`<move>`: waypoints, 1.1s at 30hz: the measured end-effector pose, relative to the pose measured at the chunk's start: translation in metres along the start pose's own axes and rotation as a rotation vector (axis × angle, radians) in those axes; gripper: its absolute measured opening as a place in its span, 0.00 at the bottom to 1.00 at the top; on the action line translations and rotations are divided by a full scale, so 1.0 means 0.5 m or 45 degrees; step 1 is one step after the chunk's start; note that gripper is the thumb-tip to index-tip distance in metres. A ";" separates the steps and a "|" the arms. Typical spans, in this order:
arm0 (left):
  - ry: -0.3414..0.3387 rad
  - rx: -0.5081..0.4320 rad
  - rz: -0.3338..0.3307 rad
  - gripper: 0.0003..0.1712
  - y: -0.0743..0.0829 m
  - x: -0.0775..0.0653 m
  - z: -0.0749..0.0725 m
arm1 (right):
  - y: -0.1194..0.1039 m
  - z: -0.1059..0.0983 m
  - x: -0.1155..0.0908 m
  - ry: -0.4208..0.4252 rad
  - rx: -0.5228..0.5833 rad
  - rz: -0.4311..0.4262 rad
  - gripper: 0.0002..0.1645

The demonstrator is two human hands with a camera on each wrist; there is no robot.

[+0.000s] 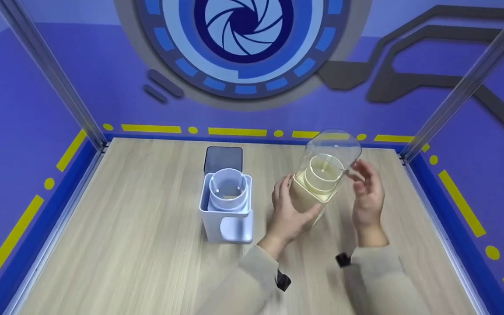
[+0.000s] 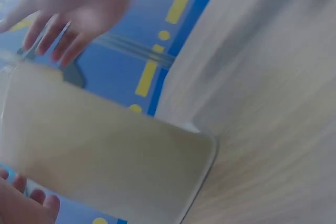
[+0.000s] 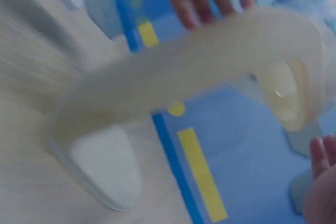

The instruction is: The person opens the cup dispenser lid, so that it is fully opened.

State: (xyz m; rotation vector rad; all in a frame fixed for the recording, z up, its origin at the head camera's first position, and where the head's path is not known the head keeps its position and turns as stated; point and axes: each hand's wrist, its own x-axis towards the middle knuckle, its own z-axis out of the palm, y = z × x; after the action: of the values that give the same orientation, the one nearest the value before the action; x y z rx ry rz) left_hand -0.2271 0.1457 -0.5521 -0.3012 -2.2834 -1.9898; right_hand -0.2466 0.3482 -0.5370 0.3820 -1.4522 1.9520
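Note:
My left hand (image 1: 289,214) grips a cream dispenser-like container (image 1: 303,194), its thumb on the near side and its fingers on the left. The container is tilted, with a round cup-like ring (image 1: 322,186) set in its square top. A clear cover (image 1: 335,140) stands up over that top. My right hand (image 1: 368,197) is at the cover's right edge, its fingers loosely bent and fingertips close to the rim. In the right wrist view the cream body (image 3: 184,72) shows a wide base and an overhanging head. Motion blurs both wrist views.
Left of the hands, a pale blue container (image 1: 215,227) of the same shape stands upright on the wooden table (image 1: 147,245). A dark grey square panel (image 1: 223,159) is behind it. Blue printed walls (image 1: 243,118) with metal corner posts (image 1: 55,74) enclose the table.

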 end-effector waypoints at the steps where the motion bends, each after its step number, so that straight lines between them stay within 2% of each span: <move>1: 0.023 0.029 -0.007 0.71 0.000 -0.004 0.008 | -0.001 -0.003 0.023 -0.052 0.079 0.037 0.41; 4: 0.105 0.095 -0.001 0.81 -0.001 -0.010 0.031 | -0.008 0.000 0.084 -0.231 0.249 0.135 0.46; 6: 0.174 0.130 0.017 0.83 -0.002 -0.011 0.043 | -0.013 0.006 0.115 -0.364 0.304 0.184 0.45; 10: 0.284 0.191 0.068 0.80 -0.003 -0.008 0.058 | -0.022 0.021 0.155 -0.573 0.348 0.259 0.42; 14: 0.340 0.250 0.117 0.72 -0.005 -0.002 0.060 | -0.025 0.031 0.166 -0.663 0.371 0.357 0.38; 21: 0.317 0.295 0.080 0.65 -0.012 0.009 0.047 | -0.026 0.043 0.155 -0.636 0.414 0.428 0.34; 27: 0.259 0.288 0.073 0.64 -0.015 0.013 0.033 | -0.032 0.044 0.140 -0.553 0.350 0.463 0.33; 33: 0.095 0.174 0.044 0.65 -0.029 0.019 0.016 | -0.054 0.053 0.108 -0.388 0.244 0.475 0.33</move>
State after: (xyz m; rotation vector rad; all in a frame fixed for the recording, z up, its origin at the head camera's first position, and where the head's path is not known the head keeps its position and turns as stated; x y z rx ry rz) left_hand -0.2390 0.1527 -0.5652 -0.2487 -2.3368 -1.7869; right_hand -0.2725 0.3462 -0.4765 0.5452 -1.6203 2.4266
